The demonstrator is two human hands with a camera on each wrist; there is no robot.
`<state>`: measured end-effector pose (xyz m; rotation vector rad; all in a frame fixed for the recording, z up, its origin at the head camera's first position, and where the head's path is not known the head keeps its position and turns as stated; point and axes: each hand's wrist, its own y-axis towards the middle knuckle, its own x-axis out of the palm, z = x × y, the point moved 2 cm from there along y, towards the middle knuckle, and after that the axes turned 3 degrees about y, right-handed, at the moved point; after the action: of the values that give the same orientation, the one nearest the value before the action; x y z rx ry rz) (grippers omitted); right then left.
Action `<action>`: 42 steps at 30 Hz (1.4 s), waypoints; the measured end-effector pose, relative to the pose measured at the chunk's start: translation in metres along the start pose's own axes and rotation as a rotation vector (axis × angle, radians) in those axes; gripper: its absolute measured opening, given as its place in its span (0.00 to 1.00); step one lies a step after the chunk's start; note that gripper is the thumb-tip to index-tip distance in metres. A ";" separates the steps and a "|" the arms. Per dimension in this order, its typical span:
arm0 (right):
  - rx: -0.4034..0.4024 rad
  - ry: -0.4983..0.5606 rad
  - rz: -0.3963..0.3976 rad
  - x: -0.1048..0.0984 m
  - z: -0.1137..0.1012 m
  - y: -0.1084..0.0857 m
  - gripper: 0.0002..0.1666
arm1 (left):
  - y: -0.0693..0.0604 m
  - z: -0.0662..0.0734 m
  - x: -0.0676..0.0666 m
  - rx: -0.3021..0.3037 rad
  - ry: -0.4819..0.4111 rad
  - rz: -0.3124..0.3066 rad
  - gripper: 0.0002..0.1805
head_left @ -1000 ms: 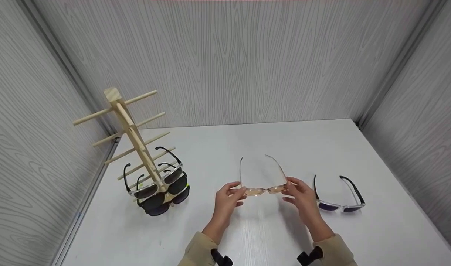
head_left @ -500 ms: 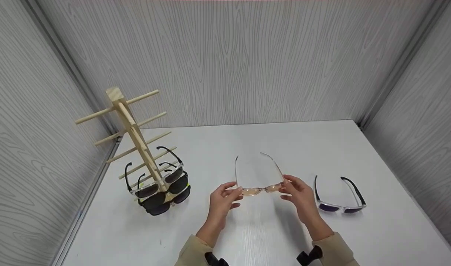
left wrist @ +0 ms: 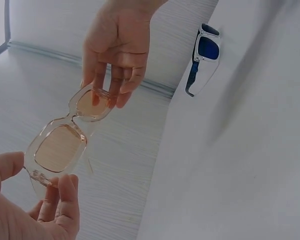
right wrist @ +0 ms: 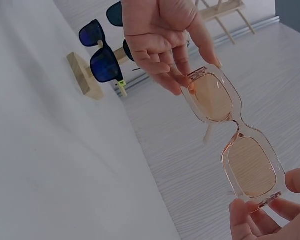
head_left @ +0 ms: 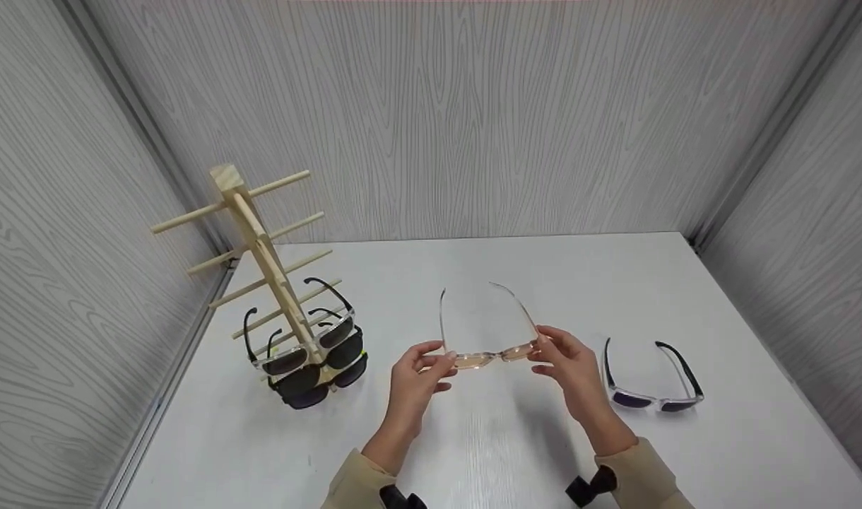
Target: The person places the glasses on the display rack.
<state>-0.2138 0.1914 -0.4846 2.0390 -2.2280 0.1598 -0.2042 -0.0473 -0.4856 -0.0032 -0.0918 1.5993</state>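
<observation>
Both hands hold one pair of glasses point(head_left: 475, 360) with a clear frame and pale orange lenses, raised above the table with the temples unfolded and pointing away. My left hand point(head_left: 415, 378) pinches the left end of the frame near the hinge. At the opposite end my right hand point(head_left: 572, 367) pinches the frame between thumb and fingers. In the left wrist view the lenses point(left wrist: 60, 148) are see-through, with fingers visible behind the far one. Just right of the right hand, sunglasses point(head_left: 656, 402) with a clear front, dark lenses and black temples lie unfolded on the table.
A wooden display rack point(head_left: 261, 247) with several crossbars stands at the left. Its lower bars carry clear-fronted sunglasses point(head_left: 285, 362) and black sunglasses point(head_left: 300, 382), with another dark pair below. Grey wood-grain panels point(head_left: 431, 120) enclose the white table point(head_left: 473, 452) at back and sides.
Both hands and the orange-lensed glasses have shifted left and slightly up, toward the rack; the right end of the glasses now sits a bit higher. The grip looks the same.
</observation>
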 end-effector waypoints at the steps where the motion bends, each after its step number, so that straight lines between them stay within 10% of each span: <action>1: -0.004 0.003 -0.003 0.001 -0.002 0.000 0.22 | -0.001 0.002 0.000 0.013 0.006 0.001 0.27; 42: -0.181 0.104 -0.158 0.047 -0.045 0.003 0.20 | -0.042 0.060 -0.031 0.266 0.068 0.072 0.27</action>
<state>-0.2205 0.1525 -0.4330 2.0485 -1.9352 0.0460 -0.1652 -0.0803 -0.4252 0.1473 0.1756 1.6712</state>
